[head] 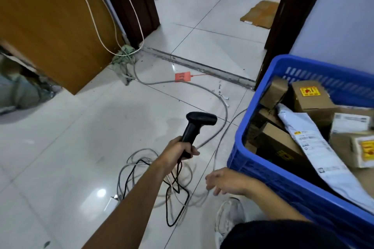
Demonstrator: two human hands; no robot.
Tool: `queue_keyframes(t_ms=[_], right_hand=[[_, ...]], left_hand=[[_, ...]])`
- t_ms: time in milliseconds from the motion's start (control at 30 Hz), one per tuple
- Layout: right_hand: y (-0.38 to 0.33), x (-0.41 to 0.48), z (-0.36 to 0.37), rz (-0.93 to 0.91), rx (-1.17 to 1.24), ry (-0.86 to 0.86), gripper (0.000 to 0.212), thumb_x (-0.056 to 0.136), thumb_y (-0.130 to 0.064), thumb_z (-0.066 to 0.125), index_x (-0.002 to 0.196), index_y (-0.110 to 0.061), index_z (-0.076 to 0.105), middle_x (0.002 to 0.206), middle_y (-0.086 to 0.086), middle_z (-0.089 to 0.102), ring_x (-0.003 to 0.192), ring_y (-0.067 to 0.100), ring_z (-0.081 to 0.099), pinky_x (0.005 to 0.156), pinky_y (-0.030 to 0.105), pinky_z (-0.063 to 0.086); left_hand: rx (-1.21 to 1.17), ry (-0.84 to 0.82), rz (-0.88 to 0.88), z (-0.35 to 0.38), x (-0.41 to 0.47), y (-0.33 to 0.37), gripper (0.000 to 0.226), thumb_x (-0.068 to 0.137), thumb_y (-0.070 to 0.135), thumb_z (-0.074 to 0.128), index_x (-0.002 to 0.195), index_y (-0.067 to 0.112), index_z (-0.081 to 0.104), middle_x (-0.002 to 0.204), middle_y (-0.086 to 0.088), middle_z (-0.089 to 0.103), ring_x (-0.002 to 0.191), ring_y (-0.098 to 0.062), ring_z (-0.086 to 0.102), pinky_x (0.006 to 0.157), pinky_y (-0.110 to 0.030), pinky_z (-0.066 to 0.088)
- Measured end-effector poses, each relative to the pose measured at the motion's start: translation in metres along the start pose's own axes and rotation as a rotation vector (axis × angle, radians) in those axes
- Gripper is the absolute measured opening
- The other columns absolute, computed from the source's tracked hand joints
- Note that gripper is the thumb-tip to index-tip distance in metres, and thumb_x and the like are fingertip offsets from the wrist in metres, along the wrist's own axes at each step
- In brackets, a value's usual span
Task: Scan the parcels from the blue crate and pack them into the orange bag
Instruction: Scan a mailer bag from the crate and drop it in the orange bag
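Two hands are in view, both low over the floor (81, 127).

Nearest: a white shoe (229, 216) sits on the tiles just beside the blue crate (269, 186).

The right hand (226, 183) hangs palm down close to the crate's near wall. Its fingers are loosely spread and hold nothing. We cannot tell whether they touch the grey cable beneath.

A tangle of cables (174, 183), grey and black, lies between the two forearms and takes up the near floor.

The left hand (178, 150) has its fingers wrapped round the handle of the black scanner (200, 120). The scanner stands upright, its head turned toward the crate.

The parcels are in the crate, well right of the scanner: cardboard boxes (311, 97) stacked unevenly, with a white mailer (311, 143) slanting across them and over the near rim.

Open room: left of and beyond the scanner we see bare, glossy pale tile, crossed only by one grey cable (224, 107) that curves away toward the doorway.

Further on, an orange tag (182, 77) lies flat just before the threshold strip (202, 66).

A wooden door (50, 22) bounds the left side. A dark door frame (291, 6) stands behind the crate's far corner.

Through the doorway, a piece of flattened cardboard (261, 13) lies on more tile.
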State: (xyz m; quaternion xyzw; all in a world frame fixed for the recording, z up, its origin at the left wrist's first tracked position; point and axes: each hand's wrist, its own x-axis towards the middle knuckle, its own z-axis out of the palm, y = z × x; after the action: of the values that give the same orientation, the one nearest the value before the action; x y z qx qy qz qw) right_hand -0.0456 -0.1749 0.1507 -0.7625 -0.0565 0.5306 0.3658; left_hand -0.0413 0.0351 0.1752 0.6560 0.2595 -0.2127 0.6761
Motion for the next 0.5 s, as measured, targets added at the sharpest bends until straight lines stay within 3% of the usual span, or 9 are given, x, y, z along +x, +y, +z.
queue_keyframes(t_ms=[100, 233, 333, 500], right_hand=[[-0.020, -0.037, -0.015, -0.024, -0.030, -0.069, 0.040, 0.101, -0.041, 0.052, 0.132, -0.018, 0.063, 0.114, -0.005, 0.076, 0.100, 0.014, 0.073, 0.087, 0.025, 0.053], [-0.041, -0.094, -0.041, -0.096, -0.028, -0.049, 0.046, 0.101, -0.046, 0.052, 0.139, -0.020, 0.057, 0.111, -0.007, 0.078, 0.104, 0.015, 0.073, 0.099, 0.034, 0.054], [-0.057, -0.138, -0.059, -0.203, -0.018, 0.059, 0.042, 0.103, -0.044, 0.053, 0.139, -0.024, 0.055, 0.109, -0.007, 0.078, 0.101, 0.016, 0.074, 0.099, 0.037, 0.055], [-0.087, -0.212, -0.068, -0.382, 0.122, 0.375, 0.043, 0.100, -0.038, 0.063, 0.139, -0.027, 0.050, 0.117, -0.003, 0.071, 0.093, 0.012, 0.075, 0.093, 0.036, 0.058]], left_hand=[[0.000, -0.065, 0.095, 0.013, -0.017, 0.033, 0.067, 0.056, 0.006, 0.064, 0.123, 0.001, 0.059, 0.080, -0.012, 0.069, 0.096, -0.032, 0.068, 0.099, -0.042, 0.049], [0.113, -0.081, 0.234, 0.038, -0.051, 0.084, 0.030, 0.059, 0.004, 0.061, 0.088, 0.005, 0.067, 0.081, -0.011, 0.072, 0.094, -0.030, 0.066, 0.087, -0.036, 0.049], [0.145, -0.106, 0.349, 0.061, -0.080, 0.120, 0.017, 0.060, 0.001, 0.057, 0.070, 0.012, 0.065, 0.073, -0.009, 0.072, 0.092, -0.033, 0.067, 0.088, -0.039, 0.049], [0.198, -0.225, 0.548, 0.106, -0.137, 0.166, 0.017, 0.063, -0.001, 0.056, 0.072, 0.011, 0.062, 0.075, -0.012, 0.067, 0.079, -0.026, 0.061, 0.084, -0.043, 0.047]])
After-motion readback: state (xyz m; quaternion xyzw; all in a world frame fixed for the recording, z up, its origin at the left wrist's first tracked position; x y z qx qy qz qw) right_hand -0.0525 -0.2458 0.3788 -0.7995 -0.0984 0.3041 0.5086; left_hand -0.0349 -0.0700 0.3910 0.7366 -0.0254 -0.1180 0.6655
